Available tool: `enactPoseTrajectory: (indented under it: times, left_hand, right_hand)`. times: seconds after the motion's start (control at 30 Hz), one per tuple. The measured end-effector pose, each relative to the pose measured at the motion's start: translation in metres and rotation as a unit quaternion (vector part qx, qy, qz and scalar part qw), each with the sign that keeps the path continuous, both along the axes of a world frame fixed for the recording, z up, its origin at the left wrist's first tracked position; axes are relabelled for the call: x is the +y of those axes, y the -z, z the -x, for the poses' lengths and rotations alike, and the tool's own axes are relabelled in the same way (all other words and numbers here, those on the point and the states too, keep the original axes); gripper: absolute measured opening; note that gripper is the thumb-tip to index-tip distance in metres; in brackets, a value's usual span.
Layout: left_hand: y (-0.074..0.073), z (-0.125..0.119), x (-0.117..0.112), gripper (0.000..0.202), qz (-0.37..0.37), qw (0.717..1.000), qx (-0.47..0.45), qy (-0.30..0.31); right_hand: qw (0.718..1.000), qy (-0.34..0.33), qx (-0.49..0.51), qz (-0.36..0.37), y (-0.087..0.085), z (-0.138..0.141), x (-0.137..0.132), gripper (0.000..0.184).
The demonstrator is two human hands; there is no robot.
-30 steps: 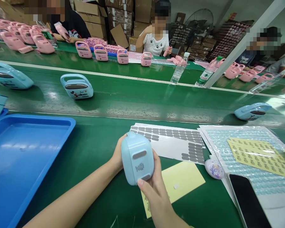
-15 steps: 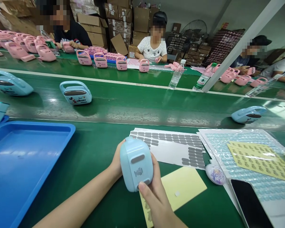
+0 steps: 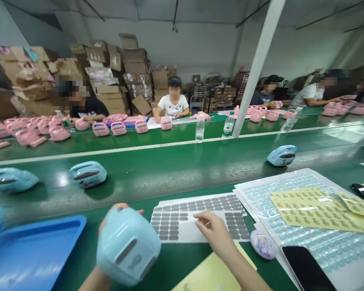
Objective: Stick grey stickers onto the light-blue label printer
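While a blue tray lies at the far left, the left hand grips a pale blue speaker, lifted above the green bench. Just to its right, the right hand rests loose and empty, fingertips touching a white sheet of grey stickers. Beyond lie yellow sheets.

1 head-worn view; faces forward across the green bench; hands close below, co-workers far beyond.
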State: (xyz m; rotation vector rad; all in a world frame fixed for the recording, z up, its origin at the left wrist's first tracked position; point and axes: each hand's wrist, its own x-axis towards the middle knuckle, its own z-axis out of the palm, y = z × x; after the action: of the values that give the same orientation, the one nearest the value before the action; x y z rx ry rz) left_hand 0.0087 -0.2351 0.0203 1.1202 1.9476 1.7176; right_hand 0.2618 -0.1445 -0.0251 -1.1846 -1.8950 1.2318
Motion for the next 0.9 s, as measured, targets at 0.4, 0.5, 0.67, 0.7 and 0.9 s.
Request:
enactPoseTrajectory:
  times: [0.4, 0.5, 0.67, 0.7, 0.9]
  left_hand:
    - [-0.042, 0.066, 0.171, 0.035, 0.287, 0.692, 0.655, 0.103]
    - [-0.031, 0.062, 0.185, 0.044, 0.275, 0.717, 0.637, 0.065]
    - [-0.022, 0.022, 0.153, 0.052, 0.139, 0.775, 0.615, -0.037]
    - [-0.013, 0.009, 0.139, 0.05, 0.107, 0.799, 0.591, -0.035]
    - [0.085, -0.042, 0.075, 0.019, 0.09, 0.882, 0.378, 0.266]
  right_hand:
    - [0.982, -0.011, -0.084, -0.168, 0.031, 0.022, 0.012, 0.023]
    - [0.971, -0.017, -0.097, -0.218, 0.039, 0.027, 0.013, 0.023]
    - [0.962, -0.01, -0.108, -0.252, 0.05, 0.038, 0.019, 0.028]
    - [0.961, -0.01, -0.109, -0.254, 0.051, 0.039, 0.019, 0.027]
    - [0.958, 0.016, -0.085, -0.272, 0.045, 0.038, 0.021, 0.013]
